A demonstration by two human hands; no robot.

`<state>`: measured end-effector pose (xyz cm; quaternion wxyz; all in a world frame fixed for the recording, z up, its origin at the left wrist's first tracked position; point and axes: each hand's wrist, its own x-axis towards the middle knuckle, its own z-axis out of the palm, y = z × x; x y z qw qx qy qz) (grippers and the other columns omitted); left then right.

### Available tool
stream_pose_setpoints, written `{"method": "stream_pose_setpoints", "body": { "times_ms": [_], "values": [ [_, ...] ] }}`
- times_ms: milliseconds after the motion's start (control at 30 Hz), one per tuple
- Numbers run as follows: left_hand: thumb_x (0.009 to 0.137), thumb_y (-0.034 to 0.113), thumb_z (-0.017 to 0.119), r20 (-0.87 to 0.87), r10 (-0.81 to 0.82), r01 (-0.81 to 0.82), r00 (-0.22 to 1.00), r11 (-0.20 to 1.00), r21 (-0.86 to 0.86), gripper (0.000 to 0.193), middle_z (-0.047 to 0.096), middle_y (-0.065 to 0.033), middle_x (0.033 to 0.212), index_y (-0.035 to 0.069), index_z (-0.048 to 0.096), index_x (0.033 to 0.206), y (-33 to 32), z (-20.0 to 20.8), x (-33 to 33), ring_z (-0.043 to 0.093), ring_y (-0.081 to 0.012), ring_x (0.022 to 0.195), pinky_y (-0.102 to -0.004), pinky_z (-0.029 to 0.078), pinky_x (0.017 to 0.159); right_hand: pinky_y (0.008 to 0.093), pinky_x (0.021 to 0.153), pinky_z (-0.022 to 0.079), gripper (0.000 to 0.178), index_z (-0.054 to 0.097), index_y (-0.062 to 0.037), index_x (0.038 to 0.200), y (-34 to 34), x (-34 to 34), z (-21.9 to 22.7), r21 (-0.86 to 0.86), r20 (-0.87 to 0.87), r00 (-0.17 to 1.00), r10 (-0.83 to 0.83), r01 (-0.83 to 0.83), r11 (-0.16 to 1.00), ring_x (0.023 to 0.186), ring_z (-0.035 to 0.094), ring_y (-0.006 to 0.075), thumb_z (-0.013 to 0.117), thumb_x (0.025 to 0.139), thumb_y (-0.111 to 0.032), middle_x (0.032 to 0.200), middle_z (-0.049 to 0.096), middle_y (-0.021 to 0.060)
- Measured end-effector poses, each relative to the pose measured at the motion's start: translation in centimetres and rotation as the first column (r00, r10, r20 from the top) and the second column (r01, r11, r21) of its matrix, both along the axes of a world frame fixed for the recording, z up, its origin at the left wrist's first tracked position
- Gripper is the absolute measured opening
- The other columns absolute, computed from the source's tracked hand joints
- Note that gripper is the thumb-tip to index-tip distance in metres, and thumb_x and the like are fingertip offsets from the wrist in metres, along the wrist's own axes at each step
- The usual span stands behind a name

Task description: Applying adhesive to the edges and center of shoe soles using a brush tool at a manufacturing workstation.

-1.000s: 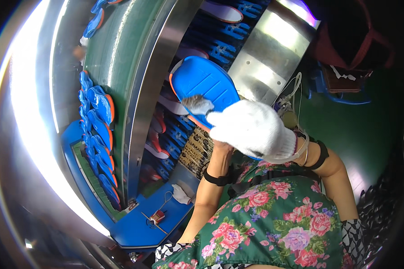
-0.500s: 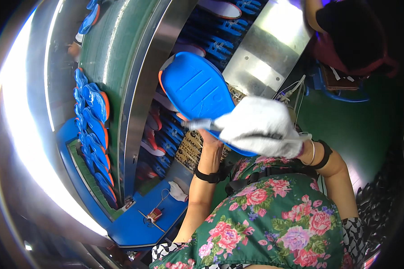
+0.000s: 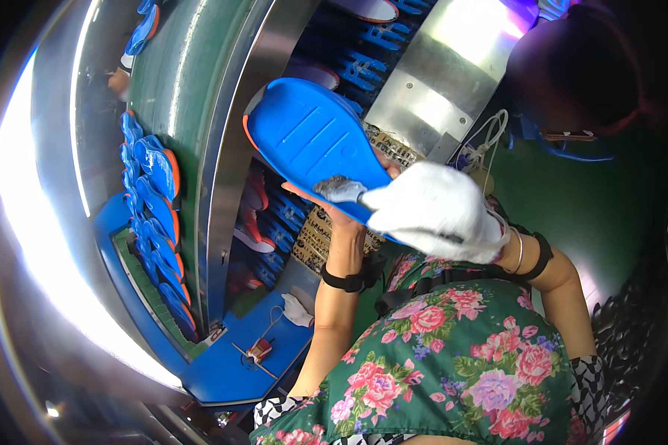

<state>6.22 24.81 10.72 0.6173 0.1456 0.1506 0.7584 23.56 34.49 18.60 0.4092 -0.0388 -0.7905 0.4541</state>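
A blue shoe sole (image 3: pixel 312 133) with an orange edge at its far left end lies tilted across the middle of the view. My bare left hand (image 3: pixel 340 215) is closed round it from below; some of its fingers are hidden behind the sole. My right hand (image 3: pixel 434 211), in a white glove, grips a brush (image 3: pixel 341 190). The brush's dark bristles rest against the sole's inner surface near its lower edge. The gloved hand covers the near end of the sole.
On the left, several blue soles (image 3: pixel 158 194) lie along a green conveyor (image 3: pixel 185 81) behind a metal rail. A blue table (image 3: pixel 230 374) below holds a small red-and-white container (image 3: pixel 258 350) and a white glove (image 3: pixel 297 310). Behind stands a rack of soles; a person (image 3: pixel 579 74) is at upper right.
The brush has come from beyond the sole's lower edge onto its surface. The sole has shifted slightly left and up with my left hand.
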Motion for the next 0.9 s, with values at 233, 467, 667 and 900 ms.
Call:
{"method": "stream_pose_setpoints", "body": {
  "times_ms": [233,467,667,900],
  "values": [
    [0.053,0.109,0.041,0.009,0.075,-0.075,0.997,0.997,0.005,0.138,0.067,-0.0268,0.102,-0.002,0.051,0.134,0.8,-0.1,-0.2,0.067,-0.0433,0.086,-0.0540,0.054,0.075,0.0346,0.078,0.057,0.014,0.078,-0.0072,0.093,0.0,0.9,-0.7,-0.283,-0.016,1.000,-0.002,-0.002,0.959,0.090,0.073,0.0260,0.081,0.080,-0.002,0.101,0.077,0.0128],
    [0.057,0.104,0.054,0.047,-0.012,0.004,0.999,0.987,0.161,0.126,0.067,-0.0223,0.101,-0.007,0.057,0.117,1.6,1.8,-0.1,0.063,-0.0320,0.092,-0.0433,0.047,0.089,0.0347,0.081,0.058,0.010,0.078,-0.0060,0.089,-1.7,1.3,-0.2,-0.580,-0.082,0.990,0.116,-0.142,0.802,0.090,0.075,0.0248,0.082,0.080,-0.003,0.099,0.078,0.0124],
    [0.058,0.106,0.044,0.023,0.177,-0.179,0.984,0.981,0.074,0.131,0.067,-0.0221,0.098,-0.002,0.051,0.133,1.6,0.8,-0.6,0.067,-0.0363,0.082,-0.0507,0.056,0.078,0.0374,0.078,0.057,0.011,0.077,-0.0068,0.089,-1.3,2.0,0.7,-0.094,0.035,0.998,-0.044,0.047,0.995,0.087,0.074,0.0281,0.079,0.080,-0.001,0.101,0.077,0.0140],
    [0.062,0.094,0.066,0.017,-0.092,0.085,0.996,0.964,0.253,0.109,0.065,-0.0149,0.106,0.002,0.052,0.120,1.9,-1.0,-2.6,0.059,-0.0317,0.112,-0.0555,0.050,0.104,0.0372,0.084,0.059,0.013,0.077,-0.0023,0.089,-1.0,2.0,0.1,-0.675,0.040,0.999,0.010,0.019,0.738,0.095,0.075,0.0266,0.078,0.079,0.005,0.097,0.077,0.0167]
  ]
}}
